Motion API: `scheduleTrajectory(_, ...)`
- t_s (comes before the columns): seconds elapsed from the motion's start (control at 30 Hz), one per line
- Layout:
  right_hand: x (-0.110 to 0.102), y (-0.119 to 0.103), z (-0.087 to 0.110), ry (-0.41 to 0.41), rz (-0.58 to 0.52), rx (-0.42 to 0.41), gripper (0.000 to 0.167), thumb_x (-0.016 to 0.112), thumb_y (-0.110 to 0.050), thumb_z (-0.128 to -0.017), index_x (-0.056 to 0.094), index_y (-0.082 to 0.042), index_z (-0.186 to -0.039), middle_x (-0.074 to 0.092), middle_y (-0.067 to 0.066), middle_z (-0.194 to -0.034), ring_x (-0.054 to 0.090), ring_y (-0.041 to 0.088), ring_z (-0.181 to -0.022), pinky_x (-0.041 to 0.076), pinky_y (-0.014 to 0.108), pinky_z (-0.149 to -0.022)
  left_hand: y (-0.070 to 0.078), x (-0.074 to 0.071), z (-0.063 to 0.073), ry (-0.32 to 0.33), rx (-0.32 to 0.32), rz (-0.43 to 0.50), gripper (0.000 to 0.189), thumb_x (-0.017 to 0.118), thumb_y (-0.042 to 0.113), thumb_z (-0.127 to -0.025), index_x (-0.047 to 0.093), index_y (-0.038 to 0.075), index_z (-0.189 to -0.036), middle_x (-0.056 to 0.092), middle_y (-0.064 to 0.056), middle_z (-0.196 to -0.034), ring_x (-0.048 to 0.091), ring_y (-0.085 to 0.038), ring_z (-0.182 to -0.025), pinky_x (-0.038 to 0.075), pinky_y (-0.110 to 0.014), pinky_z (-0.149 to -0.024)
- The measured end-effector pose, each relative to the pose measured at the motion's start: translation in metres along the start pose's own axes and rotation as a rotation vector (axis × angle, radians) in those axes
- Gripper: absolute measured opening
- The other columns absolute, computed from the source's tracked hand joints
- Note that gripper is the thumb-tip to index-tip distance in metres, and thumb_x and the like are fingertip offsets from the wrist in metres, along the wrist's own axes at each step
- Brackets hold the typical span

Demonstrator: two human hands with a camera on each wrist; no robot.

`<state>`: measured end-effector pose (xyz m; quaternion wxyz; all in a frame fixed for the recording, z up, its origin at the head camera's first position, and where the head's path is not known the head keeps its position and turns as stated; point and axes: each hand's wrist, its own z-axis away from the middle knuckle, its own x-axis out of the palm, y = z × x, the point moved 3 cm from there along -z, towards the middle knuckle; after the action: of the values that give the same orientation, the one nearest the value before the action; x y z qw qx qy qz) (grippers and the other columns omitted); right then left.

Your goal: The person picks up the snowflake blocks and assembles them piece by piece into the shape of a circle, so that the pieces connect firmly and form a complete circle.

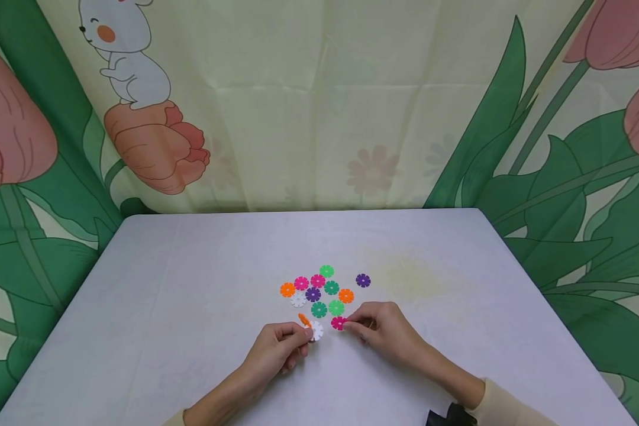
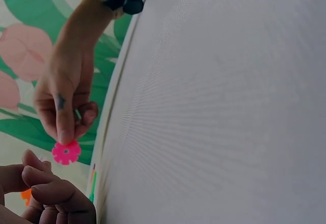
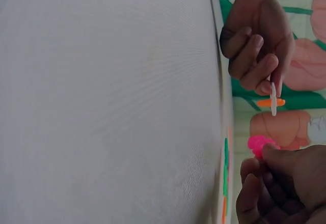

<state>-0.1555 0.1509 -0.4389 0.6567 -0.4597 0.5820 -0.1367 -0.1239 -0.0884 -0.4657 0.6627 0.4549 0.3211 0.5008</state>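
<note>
In the head view my left hand [image 1: 278, 350] pinches a white notched plastic disc [image 1: 317, 331] between thumb and fingers. An orange disc [image 1: 304, 320] is slotted crosswise into it, as the right wrist view shows with the white disc [image 3: 274, 108] edge-on. My right hand [image 1: 390, 332] pinches a bright pink disc [image 1: 338, 323] by its edge, thumb and fingertips together. Its round notched face and centre hole show in the left wrist view, on the pink disc [image 2: 66, 154]. The two hands face each other, with a small gap between the held pieces.
Several loose discs lie in a cluster just beyond the hands, among them a teal disc [image 1: 319, 309], a light green disc [image 1: 336, 307] and an orange disc [image 1: 346, 296]. One purple disc [image 1: 363, 280] lies apart at right. A patterned curtain [image 1: 309, 118] hangs behind the white table [image 1: 191, 278].
</note>
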Motion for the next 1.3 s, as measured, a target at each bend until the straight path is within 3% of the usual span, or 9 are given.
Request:
scheduleTrajectory(0.17,0.003,-0.007,0.002,0.009,0.076,-0.098,0.01,0.082,-0.013,-0.092,0.084,-0.019,-0.1,0.076,-0.007,-0.085,0.058,-0.004,-0.072,0.056,0.019,-0.065,-0.002,0.001,-0.001,-0.007,-0.003,0.003,0.032,0.07,0.032,-0.102,0.071,0.0,-0.097,0.064,0.004,-0.071,0.043,-0.01,-0.055,0.036,-0.021,-0.049)
scheduleTrajectory(0.7,0.008,-0.024,0.007,0.013,0.154,-0.251,0.015,0.084,-0.012,-0.09,0.083,-0.017,-0.104,0.077,-0.009,-0.09,0.061,-0.005,-0.077,0.056,0.014,-0.069,-0.002,0.002,0.0,-0.013,-0.019,-0.006,0.034,0.069,0.033,-0.102,0.074,0.0,-0.104,0.066,0.004,-0.072,0.045,-0.01,-0.054,0.037,-0.021,-0.05)
scheduleTrajectory(1.0,0.009,-0.027,0.008,0.03,0.164,-0.276,0.017,0.085,-0.012,-0.089,0.083,-0.016,-0.105,0.081,-0.006,-0.09,0.063,-0.005,-0.074,0.054,0.013,-0.065,-0.002,0.002,0.0,-0.02,-0.005,-0.008,0.034,0.069,0.033,-0.102,0.073,-0.001,-0.102,0.065,0.004,-0.071,0.044,-0.01,-0.054,0.036,-0.021,-0.049)
scheduleTrajectory(1.3,0.011,-0.03,0.009,0.047,0.206,-0.368,0.019,0.086,-0.007,-0.087,0.083,-0.012,-0.104,0.082,-0.003,-0.091,0.075,0.001,-0.082,0.057,0.009,-0.078,-0.002,0.003,0.0,-0.025,-0.016,-0.009,0.032,0.07,0.031,-0.102,0.073,-0.001,-0.101,0.065,0.004,-0.07,0.044,-0.01,-0.055,0.036,-0.021,-0.049)
